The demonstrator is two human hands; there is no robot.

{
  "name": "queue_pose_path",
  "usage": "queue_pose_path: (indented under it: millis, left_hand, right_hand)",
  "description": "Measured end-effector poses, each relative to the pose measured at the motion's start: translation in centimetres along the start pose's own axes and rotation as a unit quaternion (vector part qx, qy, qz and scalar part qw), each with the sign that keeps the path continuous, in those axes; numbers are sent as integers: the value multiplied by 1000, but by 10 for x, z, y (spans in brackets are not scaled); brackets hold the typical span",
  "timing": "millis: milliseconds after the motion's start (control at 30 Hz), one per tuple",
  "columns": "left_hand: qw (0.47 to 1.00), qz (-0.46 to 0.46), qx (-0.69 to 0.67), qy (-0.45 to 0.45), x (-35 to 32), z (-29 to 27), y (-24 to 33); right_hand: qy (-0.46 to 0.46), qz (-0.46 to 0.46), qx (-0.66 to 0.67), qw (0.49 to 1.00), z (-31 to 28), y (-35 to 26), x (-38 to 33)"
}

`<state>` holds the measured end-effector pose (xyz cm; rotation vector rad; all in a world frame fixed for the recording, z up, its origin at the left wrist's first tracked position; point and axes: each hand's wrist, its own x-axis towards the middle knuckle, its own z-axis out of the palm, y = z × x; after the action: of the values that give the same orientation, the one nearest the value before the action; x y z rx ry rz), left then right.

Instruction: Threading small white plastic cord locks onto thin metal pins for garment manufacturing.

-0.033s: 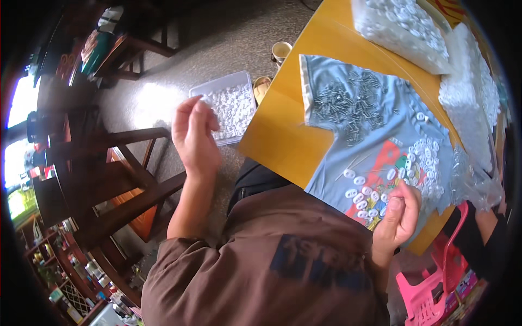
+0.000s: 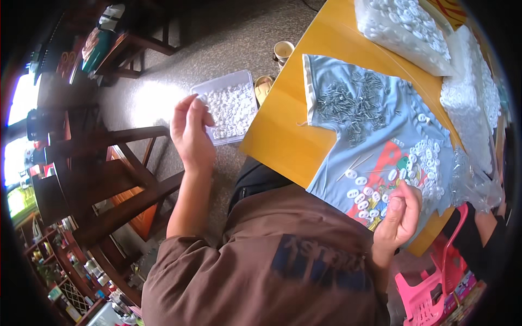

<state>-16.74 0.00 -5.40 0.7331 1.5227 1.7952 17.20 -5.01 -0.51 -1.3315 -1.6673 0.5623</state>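
My left hand (image 2: 191, 136) is raised beside a clear plastic tub (image 2: 246, 138) of small white pieces (image 2: 232, 111). Its thumb and forefinger are pinched together; a pale speck shows at the tips, too small to name. My right hand (image 2: 400, 214) is closed in a pinch over the near edge of a light blue T-shirt (image 2: 334, 155), and what it holds is hidden. White oval pieces with two holes (image 2: 361, 205) lie spread beside that hand, with a denser heap (image 2: 429, 168) beyond. A pile of thin metal pins (image 2: 353, 103) rests on the shirt's far part.
The shirt lies on a yellow table (image 2: 283, 144). Clear bags of white pieces (image 2: 402, 32) stand at the far right. A cup (image 2: 283, 51) is past the table's left edge. Dark wooden chairs (image 2: 109, 179) stand left, a pink plastic chair (image 2: 421, 293) lower right, near another person's arm (image 2: 485, 225).
My left hand has shifted slightly left, its fingers still pinched. My right hand keeps its pinch in nearly the same place.
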Motion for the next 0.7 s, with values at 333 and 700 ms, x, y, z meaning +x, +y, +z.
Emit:
queue_pose_path:
  millis: [333, 700]
  left_hand:
    - [993, 50, 84, 71, 9, -15, -22]
    - [871, 247, 206, -372, -78, 136, 21]
  right_hand:
    - [-70, -94, 74, 990, 14, -19, 14]
    - [-53, -118, 114, 985, -8, -2, -12]
